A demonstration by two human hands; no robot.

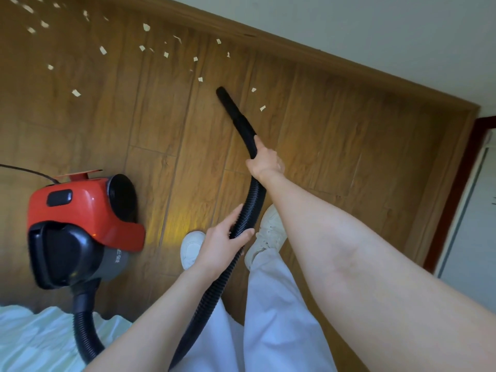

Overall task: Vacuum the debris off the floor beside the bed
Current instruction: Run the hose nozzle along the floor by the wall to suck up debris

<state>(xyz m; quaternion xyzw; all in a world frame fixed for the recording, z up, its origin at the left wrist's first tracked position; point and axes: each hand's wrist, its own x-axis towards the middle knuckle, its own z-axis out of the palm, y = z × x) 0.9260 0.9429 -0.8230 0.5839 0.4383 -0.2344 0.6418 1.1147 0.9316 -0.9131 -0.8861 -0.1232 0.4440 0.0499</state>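
While both hands (265, 159) (222, 242) grip the hose (248, 208), its lower loop runs off-frame.

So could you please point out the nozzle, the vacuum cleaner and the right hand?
nozzle (233, 108): head view, middle of the black tube.
vacuum cleaner (83, 205): head view, red top.
right hand (264, 162): head view, knuckles.

The right hand (265, 162) reaches forward on a straight arm, fingers curled shut, index finger extended. The left hand (222, 245) sits nearer, fingers loosely wrapped.
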